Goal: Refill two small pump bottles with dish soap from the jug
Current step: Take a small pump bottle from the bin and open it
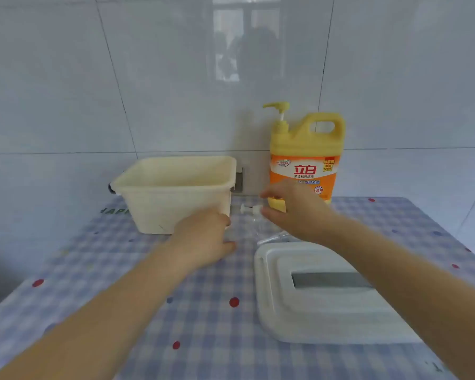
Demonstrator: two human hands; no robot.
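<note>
We see the yellow soap jug [306, 157] upright at the back of the desk [203, 311], against the tiled wall [66, 78], its pump on top. Just in front of it, our right hand [294, 212] curls its fingers around a small clear pump bottle [254, 215] with a white pump head; the bottle's body is too blurred to judge. Our left hand [203, 239] rests beside the cream plastic tub [176, 190], fingers bent, whether holding anything we cannot tell. A white lid [324, 294] lies nearer us.
</note>
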